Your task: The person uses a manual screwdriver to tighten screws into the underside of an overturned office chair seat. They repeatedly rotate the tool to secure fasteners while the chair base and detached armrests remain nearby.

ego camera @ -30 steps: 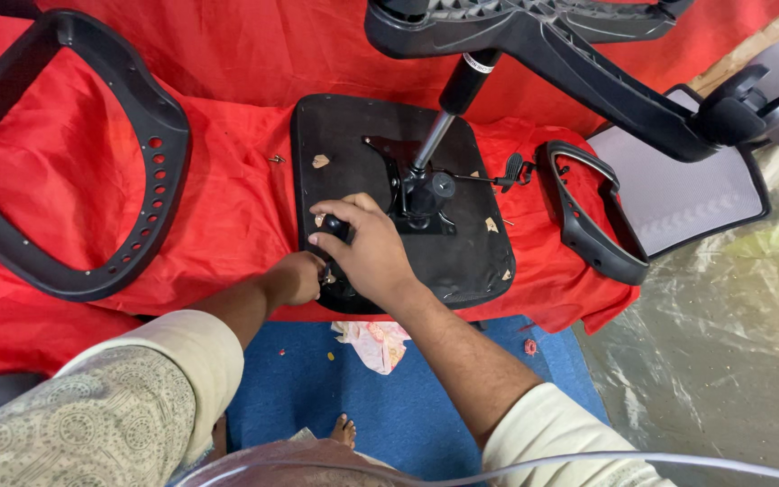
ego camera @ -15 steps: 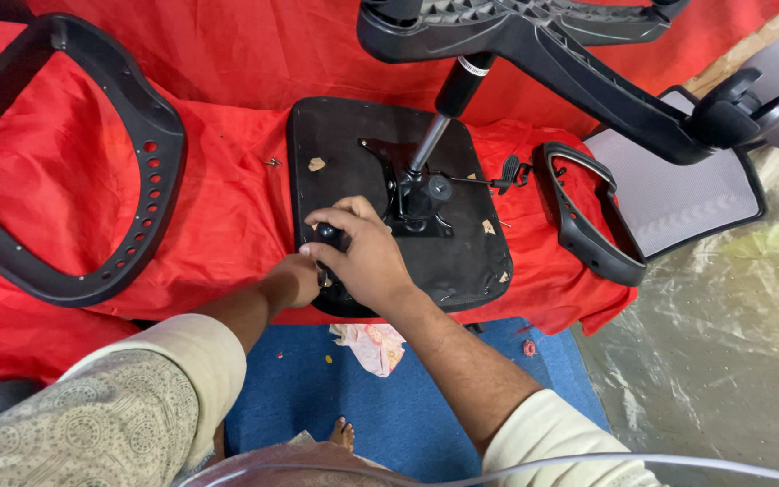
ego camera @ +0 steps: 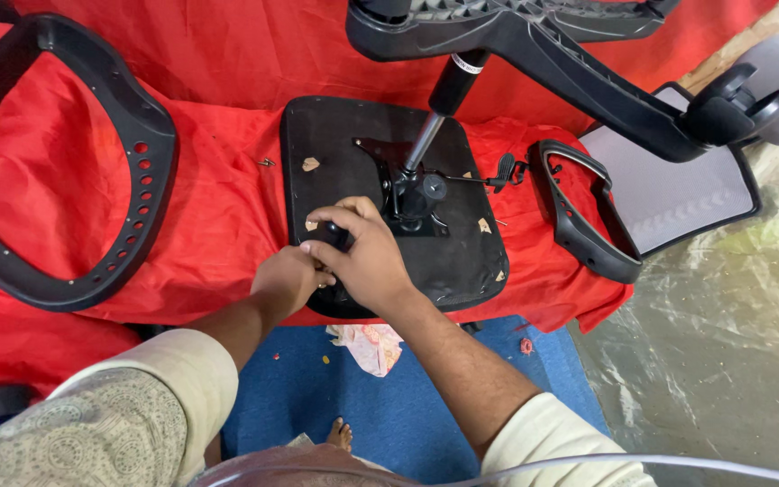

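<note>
The right hand (ego camera: 367,257) is curling its fingers (ego camera: 335,219) closed around a black knob (ego camera: 334,234) on the upturned seat pan (ego camera: 335,153). The left hand (ego camera: 286,280) is pressing against the same knob from below; whether its fingers are closed cannot be told. The seat pan is lying at the front edge of the red cloth (ego camera: 218,207). 1 armrest (ego camera: 579,216) is lying just beside the pan, toward the cloth's right edge.

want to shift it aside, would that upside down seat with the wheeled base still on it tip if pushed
Probably top-heavy: the star base stands high on a thin column above the flat seat. The red cloth would likely bunch rather than let it slide.
</note>
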